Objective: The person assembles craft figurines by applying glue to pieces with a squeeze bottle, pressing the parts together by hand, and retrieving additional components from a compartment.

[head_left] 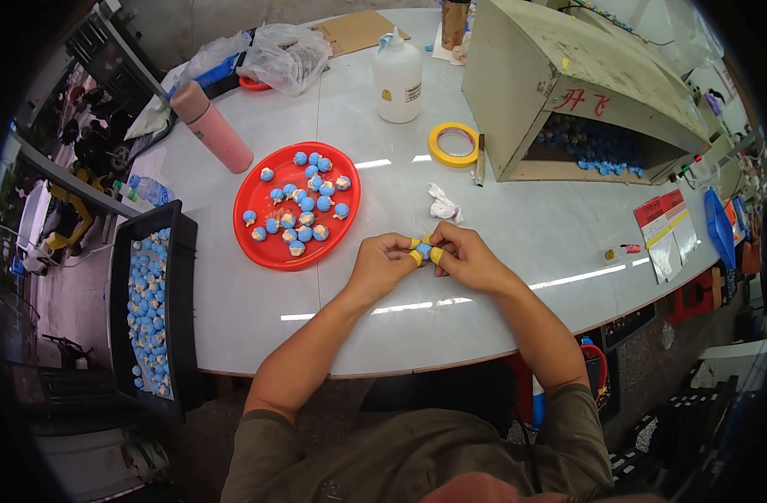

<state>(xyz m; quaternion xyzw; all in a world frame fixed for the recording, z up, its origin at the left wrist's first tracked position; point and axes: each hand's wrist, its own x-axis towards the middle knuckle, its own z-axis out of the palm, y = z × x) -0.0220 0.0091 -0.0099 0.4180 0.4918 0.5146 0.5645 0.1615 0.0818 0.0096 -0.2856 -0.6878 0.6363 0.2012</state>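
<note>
Over the middle of the pale table, both hands meet on a small blue ball [424,250]. My left hand [385,263] pinches it from the left, and my right hand [465,256] from the right. Yellow tape wraps the thumbs and forefingers. Much of the ball is hidden behind the fingertips. To the left of my hands lies a round red tray [247,194] with several similar blue balls [306,218], each with a pale, whitish patch. A crumpled white tissue [444,204] lies just beyond my right hand.
A black bin [184,293] of blue pieces hangs by the left edge. Farther back stand a pink bottle [213,130] and a white squeeze bottle [397,84]. Yellow tape [453,145] and a marker [481,159] lie before a beige metal box [517,92]. Cards [664,226] lie right.
</note>
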